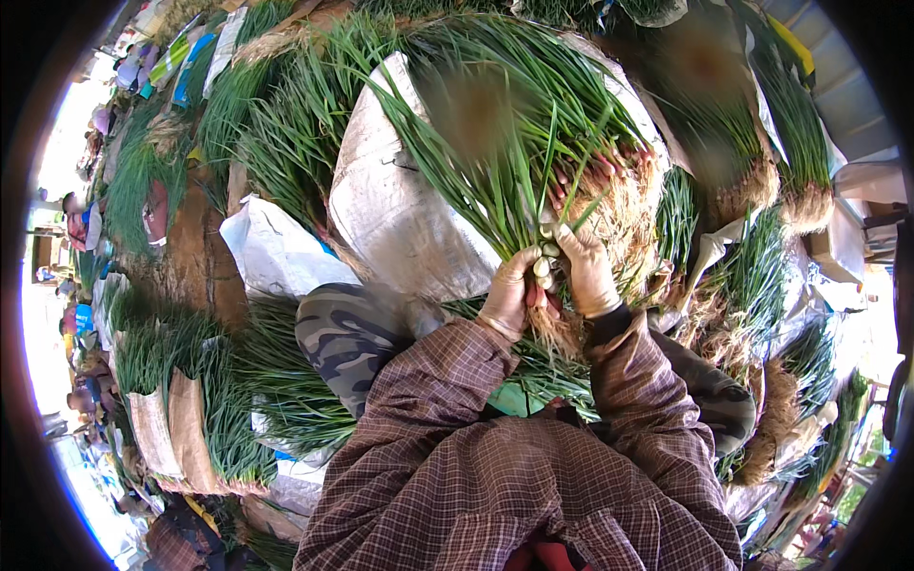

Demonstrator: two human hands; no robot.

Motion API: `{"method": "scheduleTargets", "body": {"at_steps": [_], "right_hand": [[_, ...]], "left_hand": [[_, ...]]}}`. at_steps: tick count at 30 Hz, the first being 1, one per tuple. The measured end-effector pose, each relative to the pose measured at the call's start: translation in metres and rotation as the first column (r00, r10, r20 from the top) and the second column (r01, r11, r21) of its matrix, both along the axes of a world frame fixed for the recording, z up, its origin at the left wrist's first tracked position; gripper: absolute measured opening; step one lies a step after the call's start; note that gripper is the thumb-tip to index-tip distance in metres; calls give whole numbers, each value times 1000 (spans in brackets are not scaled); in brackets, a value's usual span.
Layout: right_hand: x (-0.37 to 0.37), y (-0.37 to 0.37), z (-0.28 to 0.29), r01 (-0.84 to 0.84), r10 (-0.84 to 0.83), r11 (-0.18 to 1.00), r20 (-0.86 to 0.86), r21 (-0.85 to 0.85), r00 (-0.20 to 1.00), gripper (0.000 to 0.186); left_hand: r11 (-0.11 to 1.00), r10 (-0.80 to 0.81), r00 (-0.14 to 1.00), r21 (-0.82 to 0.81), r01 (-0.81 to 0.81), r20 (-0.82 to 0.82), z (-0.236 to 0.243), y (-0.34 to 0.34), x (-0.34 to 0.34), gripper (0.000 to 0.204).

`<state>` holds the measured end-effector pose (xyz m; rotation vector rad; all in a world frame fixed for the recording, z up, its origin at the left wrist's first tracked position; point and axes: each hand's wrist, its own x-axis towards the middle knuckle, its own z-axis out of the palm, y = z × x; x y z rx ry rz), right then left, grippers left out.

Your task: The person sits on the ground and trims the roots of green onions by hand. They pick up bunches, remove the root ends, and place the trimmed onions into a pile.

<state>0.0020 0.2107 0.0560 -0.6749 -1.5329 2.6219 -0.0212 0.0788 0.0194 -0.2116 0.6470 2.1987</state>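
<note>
At the far left, green onions stand packed with leaves up, with two upright brown sheets at their near side. Further in, a loose spread of onion leaves lies beyond the left edge of a white woven sack, and a crumpled white sheet sits just beside that sack's near left corner.

Off the sack's near right corner is the left hand. Its fingers are closed round the lower stems of a spring onion bunch, whose leaves fan up and leftward over the sack's right edge. Pale round bulbs show between the two hands, with reddish ones and a tuft of roots below. The right hand faces it, thumb and fingers drawn in narrow at the bulbs; its exact hold on single stems I cannot tell.

To the right, a large heap of spring onions lies with reddish bulbs and straw-coloured roots toward the person. Beyond it stand rooted bundles.

In my judgement, the bunch is gathered but the bulbs are not fully evened up. I find no tie on it, and most of the adjoining heap appears left to handle.
</note>
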Motion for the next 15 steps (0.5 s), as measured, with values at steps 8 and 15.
{"method": "scheduleTargets", "body": {"at_steps": [8, 15], "right_hand": [[51, 19, 26, 305, -222, 904, -279, 300, 934, 30], [41, 94, -33, -578, 334, 93, 522, 810, 785, 33]], "left_hand": [[855, 57, 983, -499, -139, -176, 40, 5, -7, 23], [993, 103, 984, -38, -109, -145, 51, -15, -20, 23]]}}
